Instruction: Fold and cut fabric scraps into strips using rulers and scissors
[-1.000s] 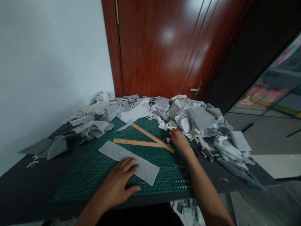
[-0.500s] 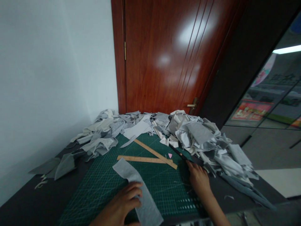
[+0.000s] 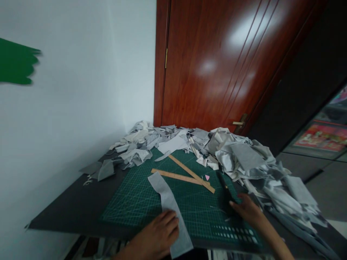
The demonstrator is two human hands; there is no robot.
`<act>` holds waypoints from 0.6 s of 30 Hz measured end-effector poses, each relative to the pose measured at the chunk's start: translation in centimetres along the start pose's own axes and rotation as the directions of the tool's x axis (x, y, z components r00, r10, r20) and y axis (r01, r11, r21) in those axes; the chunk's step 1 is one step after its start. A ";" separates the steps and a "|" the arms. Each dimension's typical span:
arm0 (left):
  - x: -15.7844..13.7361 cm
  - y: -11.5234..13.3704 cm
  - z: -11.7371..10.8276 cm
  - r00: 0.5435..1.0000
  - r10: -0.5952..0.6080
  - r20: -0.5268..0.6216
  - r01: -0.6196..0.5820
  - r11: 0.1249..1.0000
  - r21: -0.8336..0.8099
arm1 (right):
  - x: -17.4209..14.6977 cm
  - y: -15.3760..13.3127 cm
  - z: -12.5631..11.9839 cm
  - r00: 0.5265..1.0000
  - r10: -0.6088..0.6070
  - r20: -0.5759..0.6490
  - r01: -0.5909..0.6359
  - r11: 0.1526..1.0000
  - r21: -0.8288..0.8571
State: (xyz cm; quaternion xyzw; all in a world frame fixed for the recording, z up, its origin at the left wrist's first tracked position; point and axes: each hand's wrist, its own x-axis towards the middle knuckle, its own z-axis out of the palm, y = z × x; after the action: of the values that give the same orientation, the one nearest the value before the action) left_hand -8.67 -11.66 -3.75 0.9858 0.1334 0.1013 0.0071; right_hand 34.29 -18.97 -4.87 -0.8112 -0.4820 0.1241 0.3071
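A narrow grey fabric strip (image 3: 176, 213) lies slantwise on the green cutting mat (image 3: 130, 206), its near end reaching the table's front edge. My left hand (image 3: 162, 231) lies across the strip's left side, fingers curled over it; the thumb is hidden. On the right, my right hand (image 3: 248, 209) has its fingers closed at the handle end of black scissors (image 3: 225, 186). Their blades point away from me, and the handles are dark and blurred. Two wooden rulers, one slanting (image 3: 189, 171) and one nearly level (image 3: 177, 176), cross beyond the strip.
Grey and white fabric scraps pile up along the back (image 3: 173, 141) and right side (image 3: 246, 159). Folded grey pieces (image 3: 105, 169) lie at left. A small pink triangular piece (image 3: 207, 177) sits near the rulers. Behind stand a white wall (image 3: 81, 90) and a wooden door (image 3: 206, 72).
The view has swung left, so everything appears further right. My right hand has pulled back towards me with the scissors, which now lift off the mat. The left hand stays on the strip.
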 end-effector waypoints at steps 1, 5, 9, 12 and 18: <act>-0.1 0.2 0.2 0.999 -0.010 -0.034 0.010 1.000 -0.002 | -0.8 -0.8 0.6 1.000 -0.030 0.005 0.030 0.993 -0.111; -0.4 0.1 -0.5 0.983 -0.018 -0.181 -0.005 0.992 -0.127 | -3.6 -5.2 3.2 0.975 -0.207 -0.080 0.119 0.790 -0.602; -0.8 -0.1 -2.0 0.909 -0.073 -0.410 -0.021 0.975 -0.220 | -2.9 -6.4 3.2 0.978 -0.179 -0.108 0.094 0.838 -0.537; -1.1 -0.1 -2.5 0.865 -0.115 -0.489 -0.002 0.973 -0.231 | -1.0 -4.4 1.6 0.986 -0.080 -0.144 0.077 0.997 -0.030; -1.2 0.0 -2.4 0.933 -0.061 -0.355 -0.021 0.975 -0.223 | -0.9 -2.8 -0.8 0.987 0.159 0.024 -0.144 0.805 0.575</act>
State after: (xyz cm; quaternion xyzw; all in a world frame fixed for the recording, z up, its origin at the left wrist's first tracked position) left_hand -10.25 -12.01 -1.65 0.9421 0.1304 0.2941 0.0942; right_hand 32.28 -19.04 -2.65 -0.7179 -0.3520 0.2777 0.5326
